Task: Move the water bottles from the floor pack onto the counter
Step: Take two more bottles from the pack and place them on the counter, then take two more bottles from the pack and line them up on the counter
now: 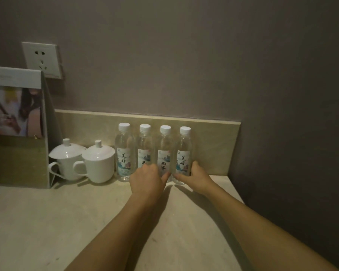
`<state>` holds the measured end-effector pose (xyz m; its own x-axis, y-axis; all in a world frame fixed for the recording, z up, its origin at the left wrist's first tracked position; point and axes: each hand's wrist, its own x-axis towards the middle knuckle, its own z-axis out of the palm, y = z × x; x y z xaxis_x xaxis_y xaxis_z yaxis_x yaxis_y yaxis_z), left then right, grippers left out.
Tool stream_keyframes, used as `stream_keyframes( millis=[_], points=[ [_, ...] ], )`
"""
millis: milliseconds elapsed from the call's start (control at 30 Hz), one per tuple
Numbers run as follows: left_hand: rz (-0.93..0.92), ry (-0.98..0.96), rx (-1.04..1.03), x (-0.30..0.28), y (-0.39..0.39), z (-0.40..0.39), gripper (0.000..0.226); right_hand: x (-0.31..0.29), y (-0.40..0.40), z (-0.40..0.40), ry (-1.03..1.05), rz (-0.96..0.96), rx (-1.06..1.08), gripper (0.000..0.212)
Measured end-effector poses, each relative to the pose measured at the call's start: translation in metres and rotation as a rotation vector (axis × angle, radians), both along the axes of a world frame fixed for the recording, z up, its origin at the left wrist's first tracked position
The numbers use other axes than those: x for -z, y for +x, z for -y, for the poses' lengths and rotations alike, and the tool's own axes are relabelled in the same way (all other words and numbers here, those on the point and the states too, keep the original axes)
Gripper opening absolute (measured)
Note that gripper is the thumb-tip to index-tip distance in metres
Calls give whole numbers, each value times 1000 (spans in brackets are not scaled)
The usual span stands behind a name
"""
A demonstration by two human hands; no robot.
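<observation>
Four clear plastic white-capped water bottles (154, 153) stand upright in a row on the beige stone bench (47, 222), against its backsplash. The left hand (148, 179) covers the two middle bottles' bases, its grip hard to judge; the right hand (197, 178) holds a narrow grip around the rightmost bottle (184, 155).

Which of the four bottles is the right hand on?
The rightmost bottle: the right hand wraps its base, at the row's end farthest from the cups.

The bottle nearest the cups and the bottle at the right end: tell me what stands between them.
Head view: between the left bottle and the right bottle stand two more capped bottles, upright in one row along the counter's back edge.
</observation>
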<state>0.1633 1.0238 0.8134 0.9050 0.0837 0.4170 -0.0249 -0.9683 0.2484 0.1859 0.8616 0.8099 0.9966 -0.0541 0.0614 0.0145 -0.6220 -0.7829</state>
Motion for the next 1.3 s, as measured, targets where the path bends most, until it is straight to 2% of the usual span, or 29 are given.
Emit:
stream_keyframes(
  millis=[200,333,567,867,1033,1300],
  points=[
    [30,-43,91,-1,-2,10,44,-4,-15,2,-59,48,67,71],
    [48,-103,172,-8,-10,34,46,-18,-33,22,-89,91,105,82],
    [94,-227,309,-42,-43,109,43,-52,-83,79,-96,151,159,68],
    [79,-343,472,-69,-112,254,41,-75,-169,239,-93,330,332,43],
    [78,-374,565,-75,-172,365,37,-71,-230,346,-1,386,433,28],
    [-135,-557,729,-52,-248,510,30,-42,-318,498,117,365,579,11]
  ],
)
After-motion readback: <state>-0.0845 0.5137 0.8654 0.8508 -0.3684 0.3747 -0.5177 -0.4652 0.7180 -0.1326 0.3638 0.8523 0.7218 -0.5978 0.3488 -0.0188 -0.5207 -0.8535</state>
